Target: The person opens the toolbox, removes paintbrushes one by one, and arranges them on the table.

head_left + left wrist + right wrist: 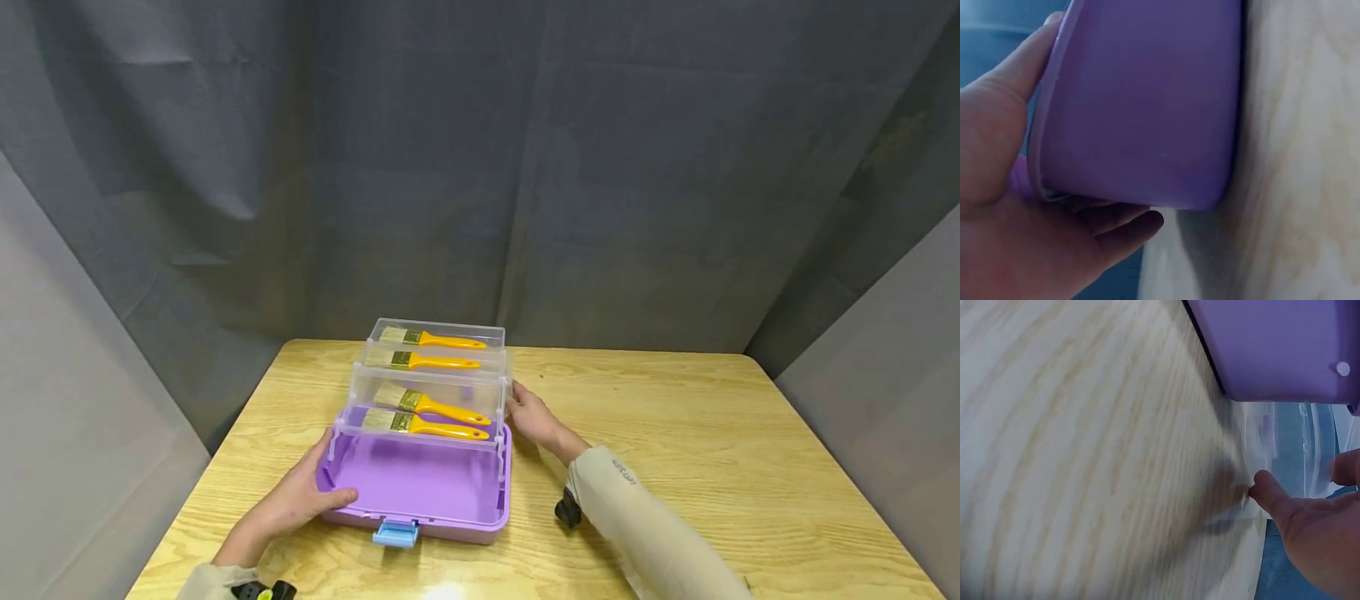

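An opened purple box point(420, 483) has clear tiered trays point(480, 383) fanned out over its back half. Several yellow-handled paintbrushes point(450, 431) lie in the trays, bristles to the left. My left hand point(296, 492) grips the box's left side, thumb over the rim; in the left wrist view that hand point(1004, 244) wraps round the purple wall point(1141, 100). Behind the right side, my right hand point(542, 423) is at the clear lid. The right wrist view has the hand point(1316, 531) holding the edge of the clear lid point(1288, 450), which hangs low behind the box.
A light blue latch point(396, 533) sticks out at the box's front. The box stands on the left part of a wooden table point(675, 433). Dark grey cloth point(405, 167) hangs behind the table, with pale panels point(67, 375) at both sides.
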Available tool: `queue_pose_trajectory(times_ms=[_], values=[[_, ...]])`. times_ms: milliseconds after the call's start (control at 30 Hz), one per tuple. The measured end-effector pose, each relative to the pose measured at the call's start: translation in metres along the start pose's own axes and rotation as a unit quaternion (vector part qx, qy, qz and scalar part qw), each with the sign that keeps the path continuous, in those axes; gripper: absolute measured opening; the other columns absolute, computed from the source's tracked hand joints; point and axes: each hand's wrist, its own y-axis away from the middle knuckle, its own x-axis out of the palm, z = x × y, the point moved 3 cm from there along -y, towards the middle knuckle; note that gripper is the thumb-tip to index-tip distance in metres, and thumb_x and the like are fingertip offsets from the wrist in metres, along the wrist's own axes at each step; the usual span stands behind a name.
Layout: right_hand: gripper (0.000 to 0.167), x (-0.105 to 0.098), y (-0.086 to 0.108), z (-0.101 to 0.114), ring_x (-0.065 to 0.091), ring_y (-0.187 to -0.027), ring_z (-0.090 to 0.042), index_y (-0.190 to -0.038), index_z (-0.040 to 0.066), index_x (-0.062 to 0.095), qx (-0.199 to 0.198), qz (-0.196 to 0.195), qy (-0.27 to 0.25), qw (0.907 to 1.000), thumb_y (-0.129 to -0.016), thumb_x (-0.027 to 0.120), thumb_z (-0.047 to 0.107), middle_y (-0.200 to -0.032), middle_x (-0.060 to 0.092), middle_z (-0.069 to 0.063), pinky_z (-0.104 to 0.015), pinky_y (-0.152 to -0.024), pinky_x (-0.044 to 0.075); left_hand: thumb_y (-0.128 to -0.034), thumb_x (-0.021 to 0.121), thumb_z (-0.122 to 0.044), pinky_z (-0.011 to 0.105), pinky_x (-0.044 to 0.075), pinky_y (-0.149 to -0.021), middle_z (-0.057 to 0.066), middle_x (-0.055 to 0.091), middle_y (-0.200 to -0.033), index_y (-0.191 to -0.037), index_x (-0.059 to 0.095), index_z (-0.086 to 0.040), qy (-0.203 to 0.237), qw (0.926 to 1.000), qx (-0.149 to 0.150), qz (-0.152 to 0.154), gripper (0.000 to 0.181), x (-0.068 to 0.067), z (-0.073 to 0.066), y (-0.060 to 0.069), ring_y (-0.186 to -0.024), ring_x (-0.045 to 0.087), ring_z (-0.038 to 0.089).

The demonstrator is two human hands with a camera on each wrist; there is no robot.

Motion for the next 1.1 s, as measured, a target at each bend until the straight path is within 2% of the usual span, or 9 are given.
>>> queue_pose_trajectory(times_ms=[67, 233, 367, 467, 533, 633, 767, 967, 1100], values=[[0.052, -0.001, 0.002, 0.000, 0.042, -0.128, -0.034, -0.147, -0.004, 0.025, 0.009, -0.005, 0.024, 0.9997, -0.102, 0.040, 0.020, -0.138, 0.046, -0.022, -0.045, -0.110, 0.028, -0.0750, 0.080, -0.027, 0.062, 0.018, -0.106, 0.034, 0.013, -0.149, -0.150, 0.004, 0.002, -0.011, 0.9998, 0.017, -0.003, 0.111, 0.000, -0.001, -0.001, -0.133, 0.020, 0.051], [0.059, -0.012, 0.012, 0.012, 0.050, -0.119, -0.037, -0.144, -0.009, 0.025, 0.009, -0.032, 0.074, 0.9967, -0.097, 0.050, 0.018, -0.136, 0.046, -0.025, -0.044, -0.095, 0.046, -0.0737, 0.081, -0.025, 0.062, 0.018, -0.106, 0.034, 0.013, -0.148, -0.150, 0.001, 0.000, -0.005, 0.9996, 0.029, -0.001, 0.114, 0.000, 0.000, 0.000, -0.132, 0.021, 0.051], [0.052, -0.025, 0.019, 0.038, 0.060, -0.104, -0.033, -0.134, -0.007, 0.046, -0.068, -0.079, 0.101, 0.9894, -0.090, 0.063, 0.014, -0.120, 0.060, -0.021, -0.043, -0.086, 0.052, -0.0741, 0.081, -0.026, 0.062, 0.019, -0.106, 0.035, 0.012, -0.148, -0.150, 0.000, 0.002, -0.013, 0.9996, 0.023, -0.007, 0.114, -0.003, 0.000, -0.001, -0.132, 0.021, 0.052], [0.042, -0.030, 0.024, 0.058, 0.065, -0.089, -0.026, -0.121, -0.005, 0.060, -0.142, -0.105, 0.133, 0.9752, -0.084, 0.070, 0.013, -0.104, 0.067, -0.015, -0.041, -0.080, 0.054, -0.0751, 0.080, -0.027, 0.061, 0.017, -0.106, 0.035, 0.010, -0.149, -0.150, -0.001, 0.002, -0.014, 0.9997, 0.017, -0.007, 0.114, -0.005, 0.000, -0.002, -0.133, 0.019, 0.052], [0.035, -0.030, 0.029, 0.070, 0.065, -0.081, -0.021, -0.112, -0.003, 0.066, -0.182, -0.106, 0.160, 0.9644, -0.081, 0.073, 0.013, -0.097, 0.069, -0.011, -0.037, -0.074, 0.056, -0.0754, 0.080, -0.027, 0.061, 0.016, -0.107, 0.035, 0.009, -0.149, -0.150, -0.001, 0.002, -0.011, 0.9998, 0.014, -0.006, 0.114, -0.005, 0.000, -0.002, -0.133, 0.018, 0.052], [0.029, -0.024, 0.034, 0.087, 0.064, -0.074, -0.014, -0.105, -0.001, 0.070, -0.225, -0.076, 0.194, 0.9518, -0.079, 0.075, 0.012, -0.092, 0.070, -0.007, -0.032, -0.069, 0.056, -0.0753, 0.080, -0.026, 0.062, 0.015, -0.106, 0.034, 0.009, -0.149, -0.150, -0.002, -0.001, -0.004, 0.9998, 0.018, -0.005, 0.114, -0.004, 0.000, -0.002, -0.134, 0.017, 0.051], [0.026, -0.010, 0.035, 0.100, 0.063, -0.074, -0.014, -0.103, 0.001, 0.072, -0.239, -0.011, 0.228, 0.9439, -0.079, 0.075, 0.011, -0.091, 0.070, -0.007, -0.027, -0.069, 0.055, -0.0747, 0.081, -0.025, 0.061, 0.015, -0.107, 0.033, 0.009, -0.150, -0.151, -0.001, -0.003, 0.007, 0.9996, 0.026, -0.006, 0.114, -0.002, 0.000, -0.001, -0.134, 0.017, 0.050], [0.024, 0.012, 0.030, 0.103, 0.062, -0.075, -0.016, -0.100, 0.002, 0.073, -0.246, 0.058, 0.279, 0.9266, -0.080, 0.076, 0.014, -0.090, 0.071, -0.007, -0.023, -0.068, 0.053, -0.0746, 0.080, -0.023, 0.061, 0.015, -0.107, 0.034, 0.007, -0.150, -0.150, -0.001, 0.000, 0.011, 0.9996, 0.024, -0.002, 0.114, 0.000, 0.001, -0.001, -0.134, 0.016, 0.050], [0.018, 0.020, 0.024, 0.100, 0.064, -0.073, -0.016, -0.095, 0.002, 0.074, -0.263, 0.072, 0.289, 0.9175, -0.079, 0.076, 0.011, -0.084, 0.071, -0.005, -0.021, -0.064, 0.052, -0.0750, 0.080, -0.024, 0.061, 0.015, -0.107, 0.033, 0.008, -0.150, -0.150, -0.001, 0.000, 0.007, 0.9996, 0.027, -0.001, 0.113, 0.002, 0.001, -0.002, -0.135, 0.016, 0.050]])
